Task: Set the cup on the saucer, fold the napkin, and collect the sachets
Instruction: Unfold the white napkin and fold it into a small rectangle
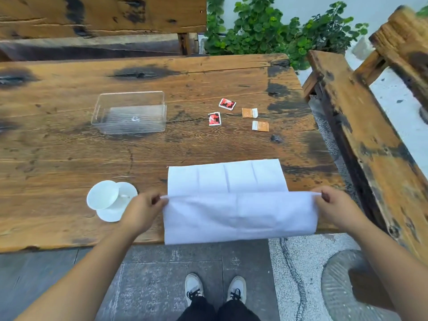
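A white napkin (238, 212) lies at the table's near edge with its near half lifted and curled over. My left hand (142, 210) pinches its left corner and my right hand (333, 206) pinches its right corner. To the left, a white cup (102, 195) stands on a white saucer (129, 189), just beside my left hand. Several sachets lie farther back: two red ones (227, 104) (214, 118) and two orange ones (249, 112) (260, 126).
A clear plastic box (129, 112) stands open at mid-table, left of the sachets. The wooden table (69, 154) has wooden benches behind it (92, 17) and at its right (370, 140). Green plants (266, 28) grow at the back. My shoes (215, 288) stand below.
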The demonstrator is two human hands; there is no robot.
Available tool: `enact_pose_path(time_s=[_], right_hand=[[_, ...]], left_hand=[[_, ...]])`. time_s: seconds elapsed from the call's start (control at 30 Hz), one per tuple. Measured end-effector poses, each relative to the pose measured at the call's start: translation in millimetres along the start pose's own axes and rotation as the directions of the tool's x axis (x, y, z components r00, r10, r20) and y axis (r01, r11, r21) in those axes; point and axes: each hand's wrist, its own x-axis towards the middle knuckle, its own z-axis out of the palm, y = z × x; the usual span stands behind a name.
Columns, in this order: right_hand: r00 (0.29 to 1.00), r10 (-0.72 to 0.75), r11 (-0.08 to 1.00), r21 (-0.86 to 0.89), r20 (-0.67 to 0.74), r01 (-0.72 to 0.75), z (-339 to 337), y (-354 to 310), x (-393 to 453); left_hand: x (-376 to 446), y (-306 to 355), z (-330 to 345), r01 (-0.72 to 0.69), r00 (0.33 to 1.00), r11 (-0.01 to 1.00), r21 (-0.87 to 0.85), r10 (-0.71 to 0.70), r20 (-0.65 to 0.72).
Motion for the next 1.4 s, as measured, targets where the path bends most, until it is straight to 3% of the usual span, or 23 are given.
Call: enact_pose_path(time_s=[0.17, 0.4, 0.67, 0.77, 0.87, 0.97, 1.17, 1.4], right_hand=[[0.991, -0.017, 0.997, -0.073, -0.132, 0.007, 9.6, -35.7, 62.9], [0.988, 0.031, 0.988, -0.147, -0.155, -0.054, 51.4, -45.7, 139.8], [0.973, 0.097, 0.962, -0.23, -0.21, -0.145, 90.2, -31.9, 169.7], [0.963, -0.12, 0.909, -0.417, -0.242, 0.008, 106.0, -32.6, 150.2], [0.925, -0.38, 0.764, -0.565, -0.006, 0.31, 140.8, -44.3, 114.4], [0.882, -0.42, 0.659, -0.597, 0.213, 0.458, 175.5, -52.8, 97.6], [0.873, -0.403, 0.615, -0.625, 0.275, 0.481, 181.5, -44.2, 108.7], [0.909, -0.325, 0.652, -0.634, 0.26, 0.414, 167.5, -32.7, 112.1]], left_hand=[[67.9, 2.5, 2.8, 0.134, 0.983, 0.986, -0.094, -0.145, -0.117], [130.2, -12.7, 27.4, 0.236, 0.963, 0.972, -0.002, -0.234, -0.135], [162.0, -19.3, 48.6, 0.297, 0.944, 0.949, 0.108, -0.275, -0.182], [143.9, -7.2, 68.1, 0.117, 0.965, 0.939, 0.325, -0.031, -0.26], [113.5, 16.8, 110.1, -0.274, 0.946, 0.811, 0.516, 0.324, -0.006], [100.9, 22.7, 146.5, -0.462, 0.884, 0.666, 0.586, 0.399, 0.243], [111.0, -8.1, 145.7, -0.418, 0.908, 0.679, 0.604, 0.304, 0.287], [113.4, -58.4, 97.1, -0.23, 0.972, 0.744, 0.627, 0.146, 0.184]])
